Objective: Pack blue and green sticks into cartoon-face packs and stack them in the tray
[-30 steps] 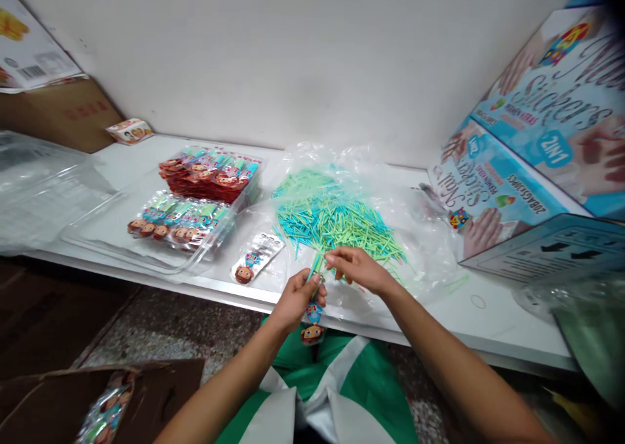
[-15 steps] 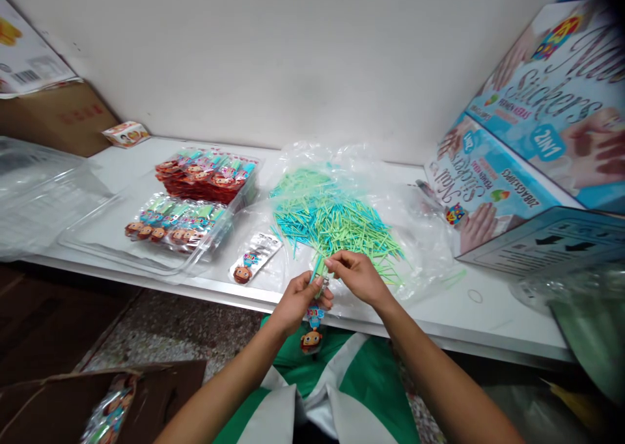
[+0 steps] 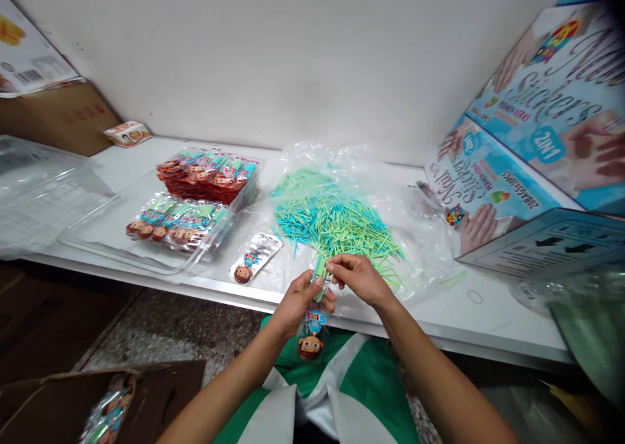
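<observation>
My left hand (image 3: 301, 299) is closed around a small printed packet (image 3: 311, 345) with a cartoon face, which hangs below the fingers. Green and blue thin sticks (image 3: 319, 268) stand up out of this grip at the packet's upper end. My right hand (image 3: 359, 278) pinches thumb and forefinger at the upper right edge of the packet, beside the sticks; its fingertips partly hide what they grip. Just beyond both hands lies a heap of loose green and blue sticks (image 3: 342, 226) on a clear plastic bag (image 3: 420, 262). A single packet (image 3: 254, 258) lies flat left of the heap.
A clear plastic tray (image 3: 168, 269) at left holds rows of filled packets (image 3: 209, 174). More clear trays (image 3: 43, 196) stand at far left. Printed cartons (image 3: 508, 164) are stacked at right. A thin loop (image 3: 475, 296) lies on the white table (image 3: 424, 310). An open carton (image 3: 161, 392) sits below.
The packet has shifted slightly, its cartoon end now swung a little lower and left. Both hands keep nearly the same place and grip.
</observation>
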{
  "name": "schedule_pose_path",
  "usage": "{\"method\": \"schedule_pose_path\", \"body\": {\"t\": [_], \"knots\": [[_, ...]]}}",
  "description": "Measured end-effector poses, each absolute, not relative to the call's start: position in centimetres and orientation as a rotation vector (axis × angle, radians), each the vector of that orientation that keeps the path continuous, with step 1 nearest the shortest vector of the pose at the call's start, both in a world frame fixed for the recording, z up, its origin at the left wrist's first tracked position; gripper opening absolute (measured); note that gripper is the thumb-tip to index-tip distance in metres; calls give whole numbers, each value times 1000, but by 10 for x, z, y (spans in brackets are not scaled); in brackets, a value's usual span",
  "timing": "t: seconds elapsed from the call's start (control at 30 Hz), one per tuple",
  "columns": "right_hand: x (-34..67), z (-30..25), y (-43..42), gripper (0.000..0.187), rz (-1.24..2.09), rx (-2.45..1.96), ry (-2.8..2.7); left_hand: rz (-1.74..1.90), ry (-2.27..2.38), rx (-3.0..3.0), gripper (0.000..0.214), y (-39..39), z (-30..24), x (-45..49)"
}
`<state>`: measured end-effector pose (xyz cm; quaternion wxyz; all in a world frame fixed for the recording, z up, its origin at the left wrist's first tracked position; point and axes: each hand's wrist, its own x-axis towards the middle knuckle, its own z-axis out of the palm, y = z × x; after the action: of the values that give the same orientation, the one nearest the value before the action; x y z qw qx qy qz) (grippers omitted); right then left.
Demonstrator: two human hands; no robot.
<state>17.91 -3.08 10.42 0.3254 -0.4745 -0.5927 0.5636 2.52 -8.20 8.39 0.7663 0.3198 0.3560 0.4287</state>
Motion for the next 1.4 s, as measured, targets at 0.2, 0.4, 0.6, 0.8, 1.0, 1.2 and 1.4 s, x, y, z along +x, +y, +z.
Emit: {"method": "schedule_pose_path", "body": {"t": [0.2,0.4,0.6,0.8,1.0,1.2,1.4], "knots": [[176,97,-38,11,1357,-1280,-1576,970,824,668,29,-81,82,28],[173,96,-41,21,1329,-1252,-1609,962,852,741,34,-80,81,28],[173,99,-40,19,1347,-1258,-1632,962,830,710,32,-83,78,28],[175,98,-41,10,1258,-1307,-1693,978,805,677,27,-84,76,30],[173,95,-45,19,1262,-1337,-1598,968,819,679,30,-83,79,32],[173,98,-46,18,1187,-1322,-1688,969,828,673,35,-83,81,31],[171,102,-46,3,1226,-1340,-1674,949,787,626,36,-85,83,34]]}}
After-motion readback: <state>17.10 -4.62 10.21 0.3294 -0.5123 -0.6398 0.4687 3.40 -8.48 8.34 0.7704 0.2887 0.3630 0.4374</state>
